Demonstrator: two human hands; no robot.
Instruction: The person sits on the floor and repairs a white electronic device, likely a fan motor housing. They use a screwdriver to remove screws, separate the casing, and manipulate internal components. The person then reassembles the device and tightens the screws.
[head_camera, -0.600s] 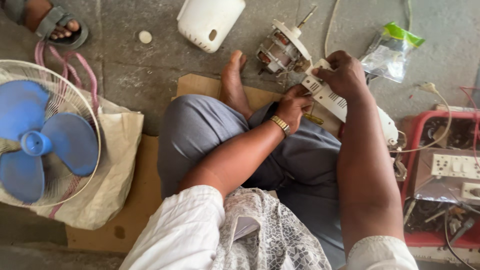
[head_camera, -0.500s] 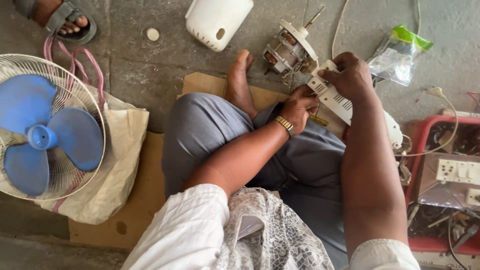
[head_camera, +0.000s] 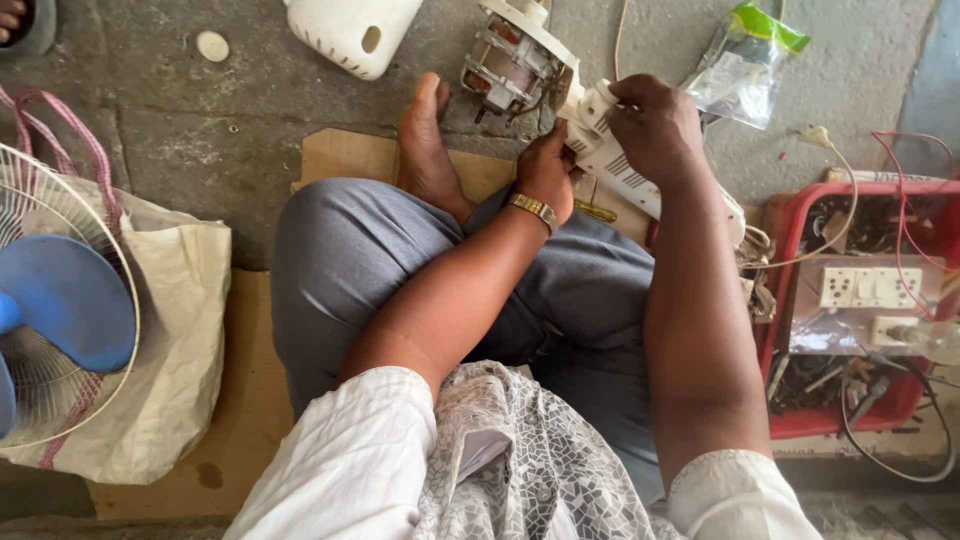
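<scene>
The person sits cross-legged on a sheet of cardboard (head_camera: 340, 160) laid on the concrete floor (head_camera: 200, 130), and both hands meet over the far edge of the lap. The right hand (head_camera: 655, 125) has its grip clenched around the upper end of a white fan neck housing (head_camera: 612, 160), a long ribbed plastic piece that slants from the hands down toward the right knee. The left hand (head_camera: 545, 178), with a gold watch (head_camera: 532, 210) on its wrist, presses against the same housing from the near side, fingers curled onto it just below the motor; how firmly that grip closes cannot be told, since the fingertips are hidden behind the part. The fan motor (head_camera: 510, 62), with its copper windings and metal stack showing, joins the top of the housing and lies on the floor just beyond the bare foot (head_camera: 428, 140). Past it, at the far edge of the floor in view, lies a white rear motor cover (head_camera: 350, 32) with a round hole in its side, and a small white cap (head_camera: 212, 45) sits well apart to its left. A clear plastic bag with a green top (head_camera: 745, 65) lies near the right hand on the far right. On the right side stands a red crate (head_camera: 790, 330) holding wires, a white switch and socket board (head_camera: 862, 288) and loose tools. On the left side a blue fan blade (head_camera: 65, 310) sits inside a wire guard (head_camera: 125, 300), resting on a cream cloth bag (head_camera: 185, 330) with pink handles.
</scene>
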